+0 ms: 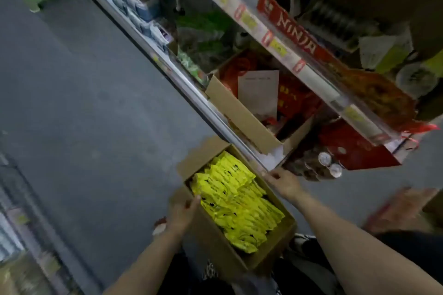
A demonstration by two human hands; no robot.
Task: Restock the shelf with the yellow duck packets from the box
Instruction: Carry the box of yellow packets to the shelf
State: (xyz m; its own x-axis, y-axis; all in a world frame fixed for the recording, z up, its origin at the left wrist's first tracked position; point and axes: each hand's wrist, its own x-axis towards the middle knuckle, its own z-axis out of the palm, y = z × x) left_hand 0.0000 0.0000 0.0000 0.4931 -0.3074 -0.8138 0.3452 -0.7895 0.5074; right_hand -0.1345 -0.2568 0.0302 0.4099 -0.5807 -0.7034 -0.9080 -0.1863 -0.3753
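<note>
Head view: left hand [183, 212], right hand [285, 183], fingers [272, 176] gripping one box [215, 239] (yellow packets [235, 199] heaped, uncountable).

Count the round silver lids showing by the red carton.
2. One lid and another beside it, left of the red carton, beyond the right hand gripping the box; others may be hidden.

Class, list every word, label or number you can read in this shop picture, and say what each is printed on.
"NINJA": on the red box.
Yellow price tags on the shelf rail: blurred.
White paper in the far cardboard box: too faint.
Yellow packets in the near box: marks unreadable.
</note>
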